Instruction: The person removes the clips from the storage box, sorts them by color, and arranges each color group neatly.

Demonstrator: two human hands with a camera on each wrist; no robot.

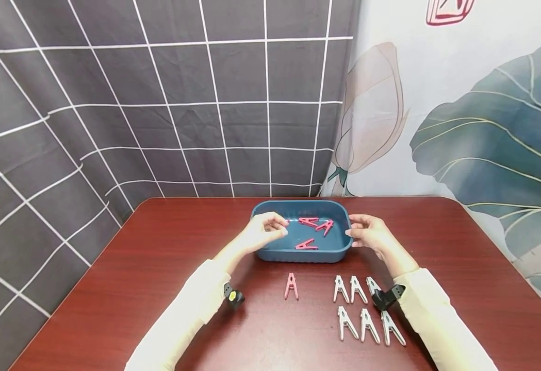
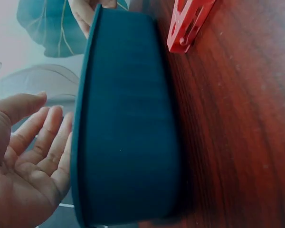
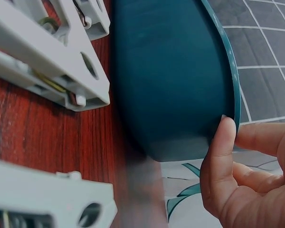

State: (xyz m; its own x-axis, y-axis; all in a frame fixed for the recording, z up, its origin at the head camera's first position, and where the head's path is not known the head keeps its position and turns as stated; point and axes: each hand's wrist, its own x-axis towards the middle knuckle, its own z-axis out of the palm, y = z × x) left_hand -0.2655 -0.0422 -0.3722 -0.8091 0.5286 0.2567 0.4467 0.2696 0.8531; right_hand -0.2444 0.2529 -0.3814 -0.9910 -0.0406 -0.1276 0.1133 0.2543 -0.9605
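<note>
A blue plastic bin stands near the far edge of the table, with several red clothespins lying inside. My left hand is over the bin's left end, fingers loosely bent and nothing between them. It partly covers one red clothespin at that side. In the left wrist view its palm and relaxed fingers show beside the rim. At the opposite end, my right hand pinches the bin's right rim, thumb on the outer wall and fingers over the edge. One more red clothespin stands on the table before the bin.
Several pale grey clothespins stand in two rows at the front right, close to the right wrist and its camera. Behind the reddish-brown table hang a dark grid-patterned cloth and a floral one.
</note>
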